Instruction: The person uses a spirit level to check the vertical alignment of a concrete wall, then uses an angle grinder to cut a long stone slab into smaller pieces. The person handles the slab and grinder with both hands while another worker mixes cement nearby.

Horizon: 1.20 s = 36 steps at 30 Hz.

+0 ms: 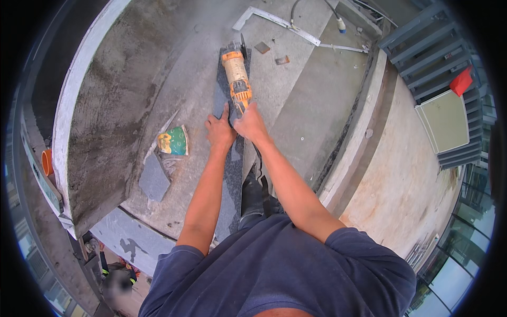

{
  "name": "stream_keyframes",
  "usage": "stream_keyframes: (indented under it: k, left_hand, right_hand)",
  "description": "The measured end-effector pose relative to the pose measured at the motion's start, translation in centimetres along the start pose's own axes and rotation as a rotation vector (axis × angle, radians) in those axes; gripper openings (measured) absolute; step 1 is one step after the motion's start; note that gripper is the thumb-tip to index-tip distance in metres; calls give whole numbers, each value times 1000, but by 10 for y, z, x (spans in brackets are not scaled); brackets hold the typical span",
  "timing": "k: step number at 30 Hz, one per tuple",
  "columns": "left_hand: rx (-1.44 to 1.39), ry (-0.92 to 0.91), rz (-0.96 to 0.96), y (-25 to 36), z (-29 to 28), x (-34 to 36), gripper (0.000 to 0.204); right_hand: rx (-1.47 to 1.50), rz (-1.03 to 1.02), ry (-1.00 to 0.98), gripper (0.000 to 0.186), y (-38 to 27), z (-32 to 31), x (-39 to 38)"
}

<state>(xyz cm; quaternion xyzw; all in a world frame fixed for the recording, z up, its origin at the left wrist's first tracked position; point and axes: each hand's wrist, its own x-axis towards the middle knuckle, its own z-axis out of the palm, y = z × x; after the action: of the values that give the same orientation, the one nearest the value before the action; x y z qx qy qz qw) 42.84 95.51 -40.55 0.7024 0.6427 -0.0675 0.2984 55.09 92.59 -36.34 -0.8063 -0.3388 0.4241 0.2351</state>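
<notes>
My right hand (250, 124) is wrapped around the rear handle of an orange and cream angle grinder (235, 73). Its dark cutting disc (243, 46) stands on edge at the far end, beside a long dark grey stone slab (232, 185). The grinder body lies over this slab; whether the disc touches the stone I cannot tell. Just left of the handle, my left hand (221, 131) rests on the slab with fingers spread and thumb stretched forward. Pale dust hangs beyond the grinder.
Left stands a rough concrete wall (121, 105). Nearby lie a green and yellow packet (179, 141) and a broken stone piece (154, 177). Ahead are a white metal square (280, 25), small offcuts (262, 47) and a cable plug (341, 24). Another person (119, 277) is lower left.
</notes>
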Motion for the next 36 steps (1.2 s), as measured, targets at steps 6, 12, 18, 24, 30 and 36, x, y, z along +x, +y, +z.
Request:
stream_keyframes:
  k: [6,12,18,24,30,36]
  left_hand:
    - [-7,-34,-9,2,-4,-1,106]
    - [41,16,-2,0,0,0,112]
    - [80,18,-6,1,1,1,105]
    - [36,-8,-25,-1,3,3,97]
    - [12,-35,-28,2,0,0,96]
    - [8,-34,-33,-1,1,-3,98]
  right_hand:
    - [47,62,-36,68,-2,4,24]
    - [54,120,-92,69,-18,-8,32]
    - [68,64,-49,70,-7,-9,6]
    - [-12,37,-34,72,0,-9,-15]
    - [-32,44,-39,74,3,-10,-20]
    - [-37,93,-72,73,-1,-9,-22]
